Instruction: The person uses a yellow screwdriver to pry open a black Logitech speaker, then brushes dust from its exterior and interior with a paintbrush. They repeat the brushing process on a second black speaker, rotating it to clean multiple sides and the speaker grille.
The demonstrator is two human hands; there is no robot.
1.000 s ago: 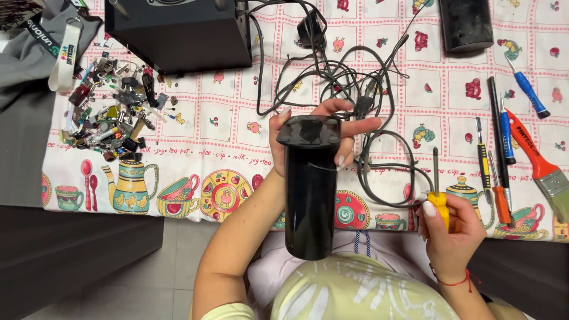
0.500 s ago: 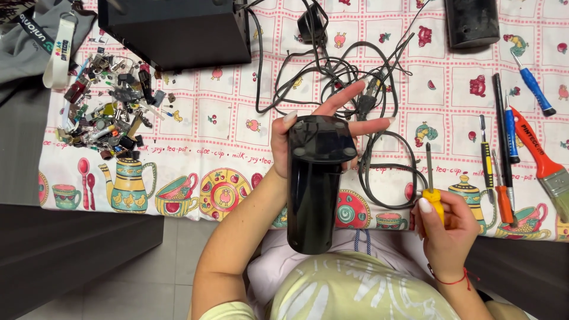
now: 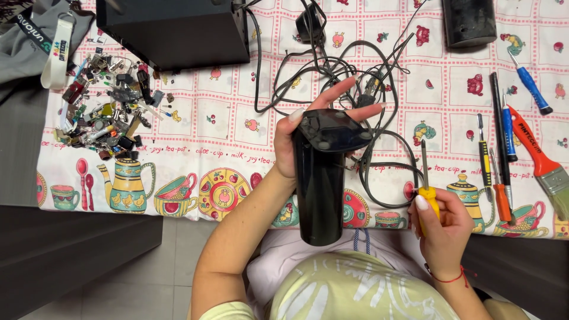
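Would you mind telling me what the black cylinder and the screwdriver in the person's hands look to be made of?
The black cylinder in the left hand looks like glossy moulded plastic: it shows soft highlights along its side. The screwdriver in the right hand seems to have a yellow plastic handle and a thin grey shaft, probably steel, though it shows too small to be sure.

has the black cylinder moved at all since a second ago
Yes. The black cylinder in the left hand has tipped: its top cap now faces the camera more, still over the tangled cables.

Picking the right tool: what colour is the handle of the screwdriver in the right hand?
Yellow; the screwdriver handle shows in the right hand, head view.
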